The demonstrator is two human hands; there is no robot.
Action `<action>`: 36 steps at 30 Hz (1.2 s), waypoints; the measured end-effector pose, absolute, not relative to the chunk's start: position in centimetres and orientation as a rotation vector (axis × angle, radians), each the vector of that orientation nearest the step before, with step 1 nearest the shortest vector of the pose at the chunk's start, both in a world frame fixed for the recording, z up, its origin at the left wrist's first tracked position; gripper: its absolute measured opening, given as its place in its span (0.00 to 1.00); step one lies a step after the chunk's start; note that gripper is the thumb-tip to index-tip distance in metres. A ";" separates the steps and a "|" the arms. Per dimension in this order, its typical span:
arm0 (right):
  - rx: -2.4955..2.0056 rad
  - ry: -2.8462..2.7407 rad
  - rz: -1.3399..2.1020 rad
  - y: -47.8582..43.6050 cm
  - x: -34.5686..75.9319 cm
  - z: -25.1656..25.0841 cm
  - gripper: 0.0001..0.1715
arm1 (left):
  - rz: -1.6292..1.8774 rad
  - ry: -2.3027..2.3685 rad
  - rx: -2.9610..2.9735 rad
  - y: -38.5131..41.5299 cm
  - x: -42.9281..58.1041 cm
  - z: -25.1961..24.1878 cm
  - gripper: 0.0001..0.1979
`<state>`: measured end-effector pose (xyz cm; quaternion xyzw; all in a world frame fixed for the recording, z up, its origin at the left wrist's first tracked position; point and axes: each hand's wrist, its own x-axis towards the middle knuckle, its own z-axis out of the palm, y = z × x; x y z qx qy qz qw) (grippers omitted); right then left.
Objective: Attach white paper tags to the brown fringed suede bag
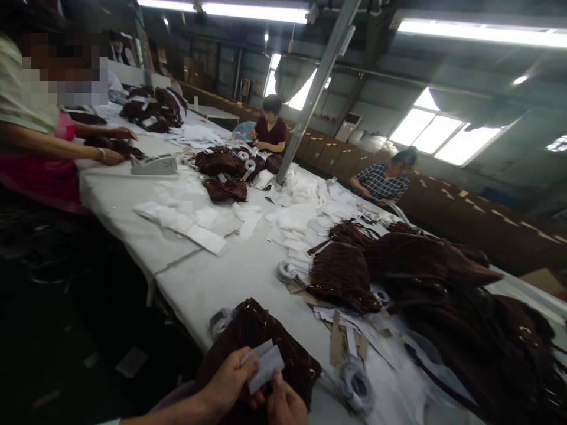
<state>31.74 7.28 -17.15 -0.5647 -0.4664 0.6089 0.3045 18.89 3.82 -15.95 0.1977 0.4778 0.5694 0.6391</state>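
My left hand (233,378) grips a small folded piece of white paper (267,367) between thumb and fingers. At the paper's lower right edge, my right hand (286,401) pinches it too. Both hands are over a dark brown bag (295,348) with gold-coloured metal fittings, lying at the near edge of the table. A clear roll (221,321), perhaps tape, sits just behind that bag. To the right of my hands lies another roll of clear strip (354,383).
Brown bags (443,265) are heaped along the right side of the white table (186,295). White paper sheets (190,227) and a tape dispenser (153,164) lie farther back. A metal post (316,94) rises from the table. Co-workers (271,127) are around it.
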 end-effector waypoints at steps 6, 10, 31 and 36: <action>-1.277 -0.927 2.048 8.7 28.5 -18.0 0.34 | 1.281 1.121 0.574 2.8 18.4 -15.8 0.22; -1.288 -0.875 2.006 8.7 28.5 -17.1 0.31 | 1.272 1.229 0.666 2.8 18.3 -15.8 0.21; -1.521 -0.848 1.681 7.8 27.7 -15.5 0.24 | 1.433 1.313 0.722 2.6 18.9 -17.0 0.18; -1.509 -0.830 1.740 7.8 28.1 -15.7 0.24 | 1.454 1.334 0.697 2.3 19.0 -16.5 0.21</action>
